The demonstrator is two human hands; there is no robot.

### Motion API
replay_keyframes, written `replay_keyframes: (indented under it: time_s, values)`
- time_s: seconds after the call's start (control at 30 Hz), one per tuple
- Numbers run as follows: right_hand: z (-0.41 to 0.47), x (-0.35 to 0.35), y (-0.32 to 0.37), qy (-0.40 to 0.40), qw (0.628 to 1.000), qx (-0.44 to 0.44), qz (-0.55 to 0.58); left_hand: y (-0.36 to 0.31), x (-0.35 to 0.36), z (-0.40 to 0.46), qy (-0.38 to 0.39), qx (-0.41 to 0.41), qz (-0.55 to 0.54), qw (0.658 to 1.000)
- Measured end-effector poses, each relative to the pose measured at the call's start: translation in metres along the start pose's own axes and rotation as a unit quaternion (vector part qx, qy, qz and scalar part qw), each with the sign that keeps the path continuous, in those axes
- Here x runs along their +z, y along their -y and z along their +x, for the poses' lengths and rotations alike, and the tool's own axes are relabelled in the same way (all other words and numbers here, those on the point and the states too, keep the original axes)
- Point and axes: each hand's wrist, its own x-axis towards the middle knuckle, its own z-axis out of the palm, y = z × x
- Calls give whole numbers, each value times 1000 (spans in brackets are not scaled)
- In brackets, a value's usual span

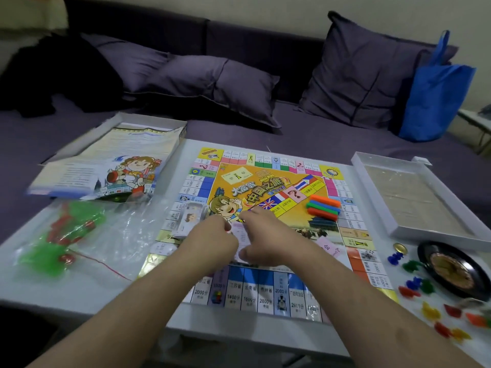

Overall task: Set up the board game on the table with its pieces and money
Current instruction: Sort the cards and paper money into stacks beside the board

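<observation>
I see left hand (215, 235) and right hand (261, 229) pinching pale card stack (243, 239) over board (265, 296); stack's long axis points away from me.

Board (265, 290) flat on table; paper money (190, 216) stacked on left part.

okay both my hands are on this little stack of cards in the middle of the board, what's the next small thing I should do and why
Probably lift the pink cards and set them on the pink question-mark space on the board. Your left hand and right hand both grip them near the centre, while that printed space shows bare, with the coloured sticks lying just right of it.
</observation>
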Motion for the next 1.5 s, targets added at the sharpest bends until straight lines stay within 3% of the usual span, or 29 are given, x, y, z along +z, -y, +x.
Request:
replay_keyframes:
  time_s: [0.13, 0.3, 0.5, 0.6, 0.7, 0.77, 0.9, 1.1, 1.2, 1.4, 1.5]
  values:
    - [1, -1, 3, 9, 998, 32, 50, -6, 0, -3, 0, -6, 13, 1000]
    - [-3, -7, 1, -19, 994, 9, 105, -9, 0, -5, -26, 29, 33, 999]
    - [-25, -36, -14, -30, 954, 25, 296, -14, -18, 1, -46, 45, -125, 990]
    - [-41, -51, -18, -34, 929, -18, 367, -23, -26, -8, 92, 8, -256, 962]
    - [-52, -55, -20, -29, 909, -42, 413, -29, -26, -21, 273, -12, -380, 884]
    - [-55, -54, -21, -37, 909, -46, 412, -33, -24, -25, 302, -4, -420, 856]
    - [-59, -53, -25, -85, 908, -32, 409, -42, -19, -27, 226, 10, -454, 862]
    - [-57, -41, -29, -92, 821, 26, 563, -49, -7, -24, 128, 25, -507, 852]
    - [-58, -38, -30, -104, 822, 32, 559, -50, 2, -21, 76, 33, -503, 860]
    - [-58, -43, -42, -149, 803, 69, 573, -60, 10, -19, 88, 27, -536, 839]
    - [-57, -44, -46, -154, 789, 77, 590, -60, 14, -18, 56, 49, -503, 861]
